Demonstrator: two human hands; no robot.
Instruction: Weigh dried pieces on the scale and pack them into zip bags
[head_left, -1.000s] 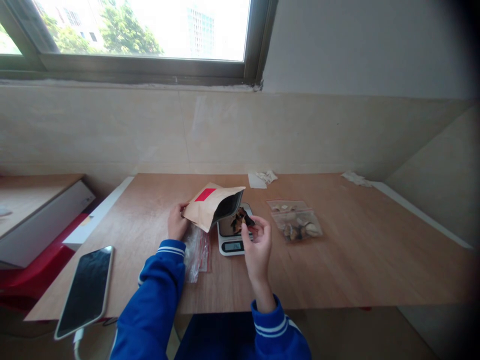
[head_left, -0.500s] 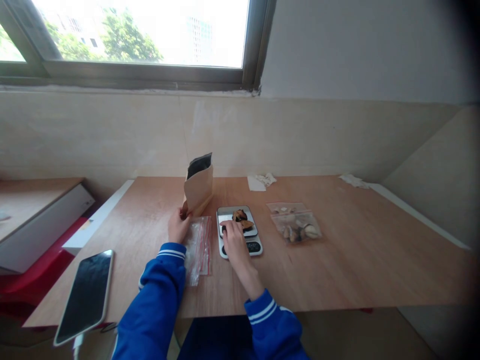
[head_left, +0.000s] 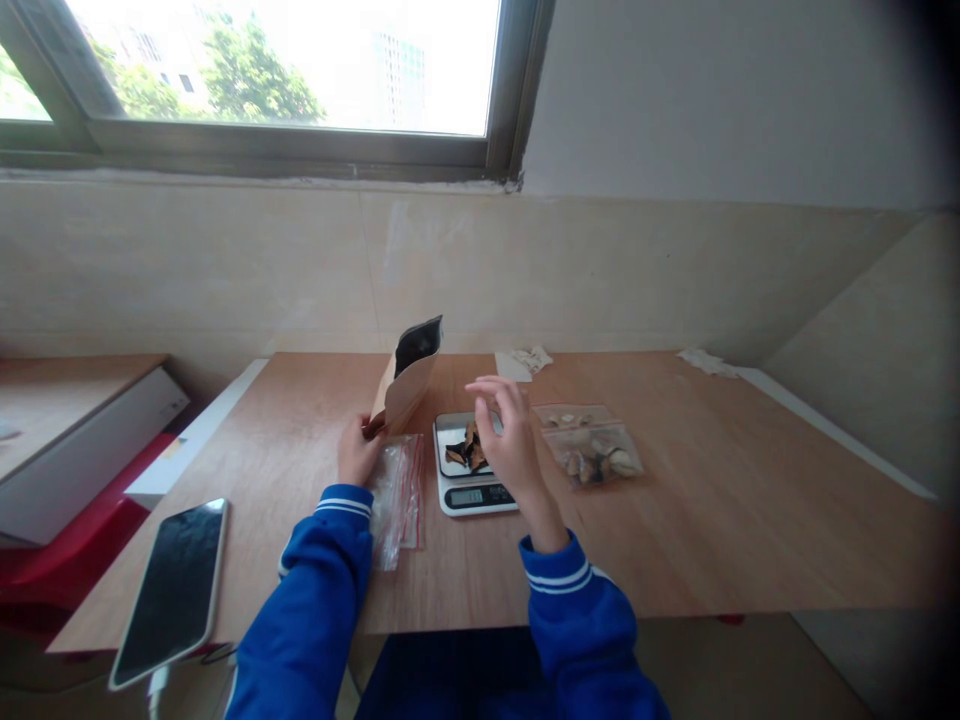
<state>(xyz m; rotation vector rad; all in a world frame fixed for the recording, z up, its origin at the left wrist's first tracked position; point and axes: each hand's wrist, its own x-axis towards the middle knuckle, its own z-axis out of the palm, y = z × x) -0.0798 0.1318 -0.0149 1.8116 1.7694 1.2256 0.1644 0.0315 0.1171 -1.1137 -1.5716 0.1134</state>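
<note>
My left hand (head_left: pixel 358 450) is closed on the lower end of a brown paper pouch (head_left: pixel 409 390), whose dark-lined mouth gapes upward, tilted slightly to the right. Just right of the pouch lies a white digital kitchen scale (head_left: pixel 452 503), its display lit but too small to read. Several dried dark-brown pieces (head_left: pixel 466 452), like dried fungus or peel, rest on the weighing plate. Above the scale's right side my right hand (head_left: pixel 510 435) is raised with fingers apart and nothing in them; it hides part of the plate. Under the left wrist's right side lie flat clear zip bags (head_left: pixel 397 500).
Filled zip bags (head_left: pixel 600 455) of dried pieces lie right of the scale. A phone (head_left: pixel 171 590) on a white cable is at the left front edge. Crumpled tissue (head_left: pixel 532 358) and white paper (head_left: pixel 512 368) sit at the back, more tissue (head_left: pixel 707 362) at the back right.
The pouch went from tipped over the scale to mouth up on the left. My right hand put its piece on the plate, then lifted off and moved right, fingers spreading.
</note>
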